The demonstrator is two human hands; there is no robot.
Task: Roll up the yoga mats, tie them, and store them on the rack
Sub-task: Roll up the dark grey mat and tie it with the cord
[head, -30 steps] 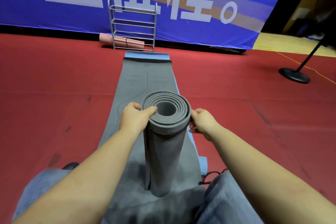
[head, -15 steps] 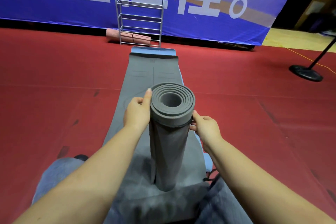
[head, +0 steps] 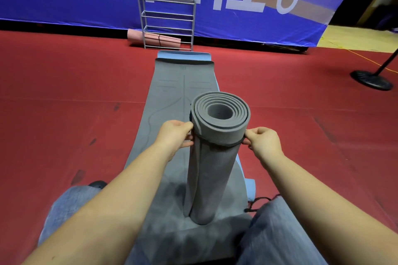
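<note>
A dark cord, not visible a second ago, is now seen looped round the upright grey roll, pinched by the left hand and right hand either side; tying is judged underway.

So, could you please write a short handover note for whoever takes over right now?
Left hand grips the upright rolled grey mat near its top; right hand pinches the black cord looped round it there.
Done: this mat is rolled; a pink mat lies at the foot of the rack.
Left: fasten the cord, shelve the roll, then roll the flat grey mat and the blue mat beneath it.
</note>
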